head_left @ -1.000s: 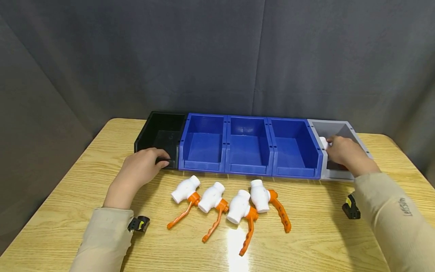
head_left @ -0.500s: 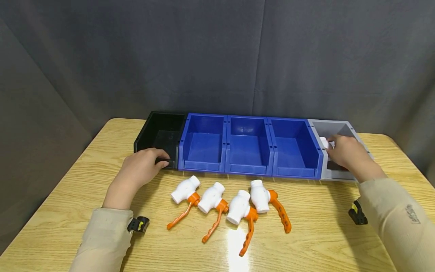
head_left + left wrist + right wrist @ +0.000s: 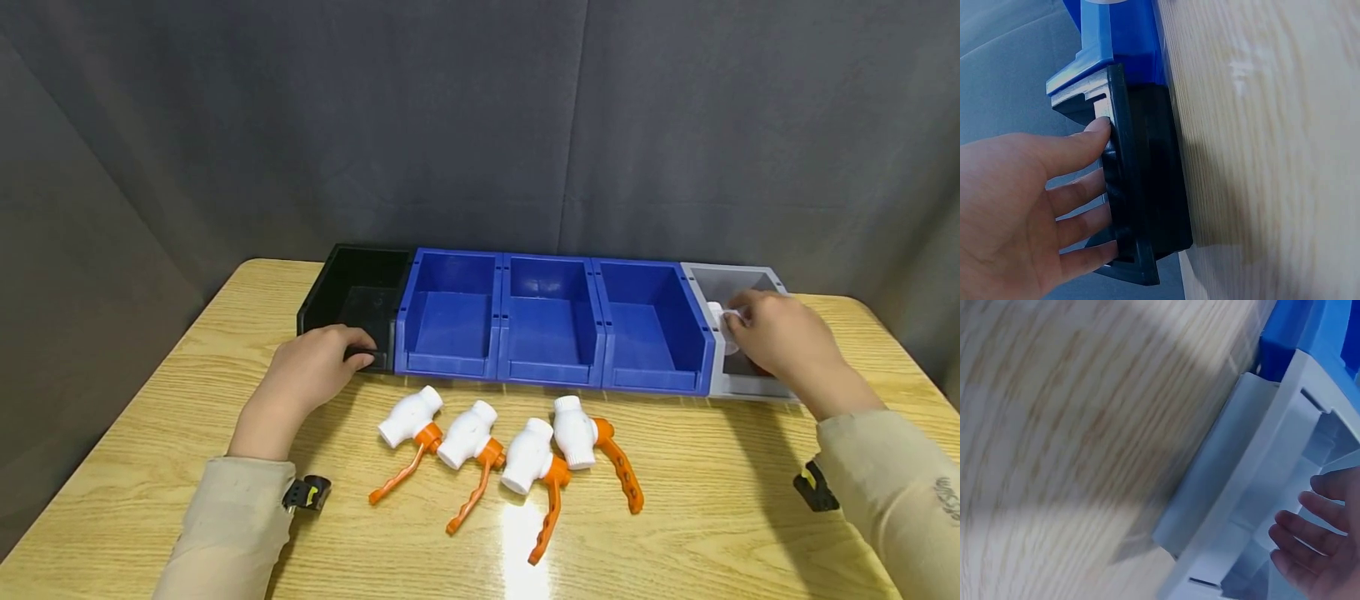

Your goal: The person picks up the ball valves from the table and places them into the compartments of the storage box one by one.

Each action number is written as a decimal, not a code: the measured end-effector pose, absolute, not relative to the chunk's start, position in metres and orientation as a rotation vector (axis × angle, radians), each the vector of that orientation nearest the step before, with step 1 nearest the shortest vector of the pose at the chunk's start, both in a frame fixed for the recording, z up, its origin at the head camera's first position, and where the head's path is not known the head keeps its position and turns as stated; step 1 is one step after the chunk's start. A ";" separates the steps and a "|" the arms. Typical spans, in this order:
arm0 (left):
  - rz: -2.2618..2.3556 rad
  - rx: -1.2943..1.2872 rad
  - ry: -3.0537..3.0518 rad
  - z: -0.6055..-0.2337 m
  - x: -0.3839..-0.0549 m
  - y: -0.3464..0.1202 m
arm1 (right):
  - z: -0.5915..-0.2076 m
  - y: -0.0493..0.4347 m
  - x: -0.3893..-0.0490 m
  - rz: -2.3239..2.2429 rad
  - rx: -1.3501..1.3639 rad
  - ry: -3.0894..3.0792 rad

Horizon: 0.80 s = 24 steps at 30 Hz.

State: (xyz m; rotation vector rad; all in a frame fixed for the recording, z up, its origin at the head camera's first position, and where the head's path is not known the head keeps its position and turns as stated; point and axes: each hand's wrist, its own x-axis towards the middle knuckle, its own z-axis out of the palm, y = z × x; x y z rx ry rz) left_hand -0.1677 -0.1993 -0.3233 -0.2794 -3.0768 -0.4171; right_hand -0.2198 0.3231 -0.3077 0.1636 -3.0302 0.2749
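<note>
My left hand (image 3: pixel 315 367) rests at the front lip of the black bin (image 3: pixel 375 308). In the left wrist view its thumb touches the rim and the fairly straight fingers (image 3: pixel 1082 228) meet the lip, their tips partly hidden. My right hand (image 3: pixel 783 337) reaches into the grey bin (image 3: pixel 750 386), beside a partly hidden white piece (image 3: pixel 715 310). The right wrist view shows its fingers (image 3: pixel 1304 534) loosely extended, with nothing clearly held. Several white ball valves (image 3: pixel 467 435) with orange lever handles lie in a row on the table before the bins.
Three blue bins (image 3: pixel 547 329) stand side by side between the black and grey ones. All rest on a wood-grain table (image 3: pixel 697 500). A dark grey curtain (image 3: pixel 480 125) hangs behind. Each sleeve carries a small black wrist camera (image 3: pixel 817 486).
My right hand has shifted slightly to the right inside the grey bin, and its sleeve has moved right and down. The left hand and the valves on the table have stayed put.
</note>
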 end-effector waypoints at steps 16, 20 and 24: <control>-0.435 -0.275 -3.080 -0.324 -0.168 -0.199 | -0.291 0.313 -0.191 0.176 0.291 -2.901; -0.434 -0.274 -3.081 -0.324 -0.169 -0.199 | -0.291 0.307 -0.181 0.143 0.402 -2.771; -0.429 -0.272 -3.082 -0.324 -0.169 -0.199 | -0.289 0.299 -0.173 0.102 0.473 -2.715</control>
